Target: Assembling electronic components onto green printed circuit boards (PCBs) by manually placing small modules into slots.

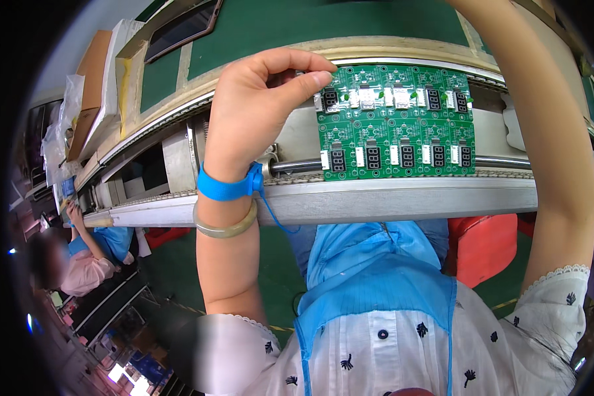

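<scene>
A green circuit board panel [388, 132] spans the conveyor rails in front of me, two rows of small boards joined together. Each small board carries a digit display and a white connector; small green parts stand along the far row, and two displays there look white. My left hand [270, 86] is at the panel's far left corner, thumb and index finger closed in a pinch on its edge. Whether a tiny part also sits between those fingertips is hidden. My right forearm [541, 112] reaches up past the panel's right side, and its hand is beyond the upper edge.
A metal rail [389, 201] runs along the near side, with a steel shaft [297, 166] under the panel. Beyond lies a green work surface [336, 26] with a dark phone-like device [181, 30]. Cardboard [92, 86] stands left. A red stool [485, 247] is below; another person [89, 264] sits far left.
</scene>
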### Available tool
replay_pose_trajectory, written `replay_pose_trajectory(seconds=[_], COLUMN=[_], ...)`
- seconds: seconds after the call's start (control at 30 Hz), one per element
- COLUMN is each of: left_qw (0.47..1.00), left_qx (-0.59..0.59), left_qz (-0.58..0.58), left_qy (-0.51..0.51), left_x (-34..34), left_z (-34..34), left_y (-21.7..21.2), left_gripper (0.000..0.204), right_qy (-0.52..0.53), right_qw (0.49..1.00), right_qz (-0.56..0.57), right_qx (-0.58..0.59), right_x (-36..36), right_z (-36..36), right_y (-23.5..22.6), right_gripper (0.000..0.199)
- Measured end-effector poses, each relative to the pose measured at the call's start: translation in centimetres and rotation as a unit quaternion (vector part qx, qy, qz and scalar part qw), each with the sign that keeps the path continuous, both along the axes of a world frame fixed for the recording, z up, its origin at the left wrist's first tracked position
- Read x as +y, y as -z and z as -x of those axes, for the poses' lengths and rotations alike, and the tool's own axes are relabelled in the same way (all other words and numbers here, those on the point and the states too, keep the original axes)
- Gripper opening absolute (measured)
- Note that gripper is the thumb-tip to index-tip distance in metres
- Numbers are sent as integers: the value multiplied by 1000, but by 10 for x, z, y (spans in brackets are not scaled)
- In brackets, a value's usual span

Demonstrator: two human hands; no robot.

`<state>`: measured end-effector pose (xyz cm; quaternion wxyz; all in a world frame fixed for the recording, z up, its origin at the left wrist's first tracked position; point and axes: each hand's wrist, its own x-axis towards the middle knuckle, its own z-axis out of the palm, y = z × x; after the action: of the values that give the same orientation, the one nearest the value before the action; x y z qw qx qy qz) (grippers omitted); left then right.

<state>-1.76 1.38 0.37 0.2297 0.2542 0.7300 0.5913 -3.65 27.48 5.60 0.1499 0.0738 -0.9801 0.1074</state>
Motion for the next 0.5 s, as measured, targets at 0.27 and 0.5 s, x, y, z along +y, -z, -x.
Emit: replay_pose_trajectory(seconds=[0.27,0.5], left_qw=[998,998], left_qx=[56,60], left_qz=[41,37], left_qy=[2,9], left_x=[-3,0], left_z=[-1,-6], left_y=[6,0], left_gripper=[13,15], right_qy=[68,93], right_qw=[992,994], right_qz=[-43,-18], right_qx=[-99,-51], right_x=[-18,-15], right_z=[26,24], right_y=[10,16], right_gripper=[21,19])
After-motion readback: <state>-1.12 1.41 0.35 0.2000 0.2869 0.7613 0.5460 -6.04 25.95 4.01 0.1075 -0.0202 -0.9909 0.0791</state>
